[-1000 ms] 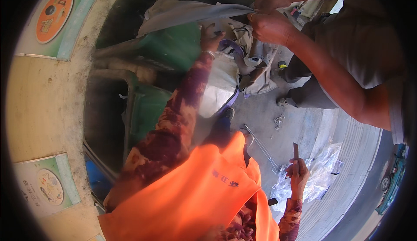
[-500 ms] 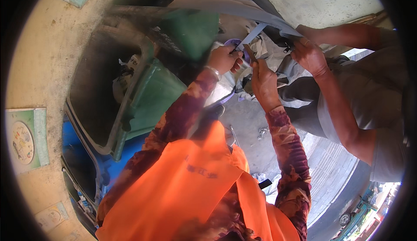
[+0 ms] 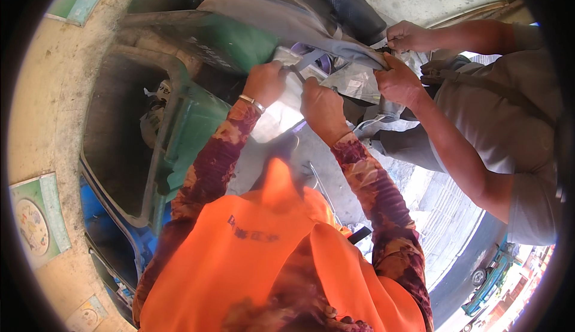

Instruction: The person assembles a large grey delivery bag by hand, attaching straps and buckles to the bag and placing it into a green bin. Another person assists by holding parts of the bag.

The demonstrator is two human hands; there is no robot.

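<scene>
My left hand (image 3: 266, 83) is closed round the end of a grey strap (image 3: 309, 60), which runs up to a grey fabric bag (image 3: 272, 17). Close beside it my right hand (image 3: 323, 109) is closed too, pinching a narrow dark strip (image 3: 296, 74) that spans the gap between both hands. Whether this strip belongs to the strap I cannot tell. At the right another person's hands, one hand (image 3: 400, 80) and the other hand (image 3: 407, 36), grip the bag's near edge. Below my hands lies a shiny silver-white package (image 3: 278, 119).
Green wheeled bins (image 3: 194, 122) stand at the left, the nearest one open with some litter inside. A blue bin (image 3: 96, 206) is beside them. The co-worker (image 3: 479, 116) stands close on the right. A pale wall (image 3: 45, 110) runs along the left.
Both my hands have moved left and nearer to me, keeping their grips. The bag's edge and the co-worker's hands have shifted left in view. The whole view has turned slightly.
</scene>
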